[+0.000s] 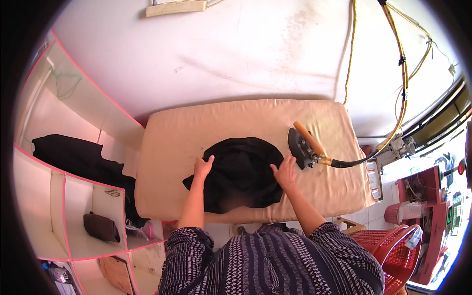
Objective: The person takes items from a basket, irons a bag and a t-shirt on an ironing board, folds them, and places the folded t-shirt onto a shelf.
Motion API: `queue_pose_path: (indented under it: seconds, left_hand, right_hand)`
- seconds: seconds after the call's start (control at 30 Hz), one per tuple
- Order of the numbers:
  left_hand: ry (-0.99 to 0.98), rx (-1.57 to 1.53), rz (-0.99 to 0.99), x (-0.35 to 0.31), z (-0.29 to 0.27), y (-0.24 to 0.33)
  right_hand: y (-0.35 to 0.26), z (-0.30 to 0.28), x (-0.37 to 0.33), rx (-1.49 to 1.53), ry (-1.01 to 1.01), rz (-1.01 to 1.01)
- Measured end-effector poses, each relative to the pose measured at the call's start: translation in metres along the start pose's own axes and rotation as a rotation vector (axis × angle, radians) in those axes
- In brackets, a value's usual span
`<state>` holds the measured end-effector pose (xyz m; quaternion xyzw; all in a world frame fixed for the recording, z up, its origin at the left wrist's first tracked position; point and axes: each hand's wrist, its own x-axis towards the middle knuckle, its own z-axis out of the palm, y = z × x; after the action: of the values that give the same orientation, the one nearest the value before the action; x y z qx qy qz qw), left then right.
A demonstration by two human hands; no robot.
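Black cloth point(236, 169) I watched lay rumpled near the desk's point(169, 135) front edge, left grip point(201, 168) at its left rim, whether pinching I couldn't tell, right grip point(286, 173) spread loose opposite, iron point(298, 147) just beside, moving room toward the far edge.

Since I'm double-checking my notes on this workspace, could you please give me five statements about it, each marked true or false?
1. A black cloth lies on the padded table. True.
2. The iron stands to the left of the black cloth. False: it is to the right of it.
3. The left hand is at the black cloth's left side. True.
4. The right hand is gripping the iron's handle. False: it is at the black cloth's right edge.
5. More dark fabric lies over the shelving at the left. True.
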<state>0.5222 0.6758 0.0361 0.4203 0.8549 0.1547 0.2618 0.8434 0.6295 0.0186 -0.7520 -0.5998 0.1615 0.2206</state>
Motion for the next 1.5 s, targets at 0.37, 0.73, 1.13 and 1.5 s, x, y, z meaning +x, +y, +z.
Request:
queue_pose_path:
  seconds: [0.37,0.73,1.13,1.5]
  left_hand:
    - [0.210,-0.564,0.627,0.014,-0.178,0.050]
    - [-0.052,-1.239,0.717,-0.058,-0.520,0.148]
    - [0.540,-0.501,0.666,-0.094,-0.569,0.115]
    - [0.218,-0.900,1.121,-0.081,-0.548,0.149]
  right_hand:
    - [-0.011,-0.099,0.111,0.882,0.060,0.143]
    - [-0.215,-0.395,0.206,1.697,0.123,-0.304]
    - [-0.301,-0.460,0.059,0.395,0.336,-0.459]
    - [-0.341,-0.392,-0.037,-0.158,-0.214,-1.269]
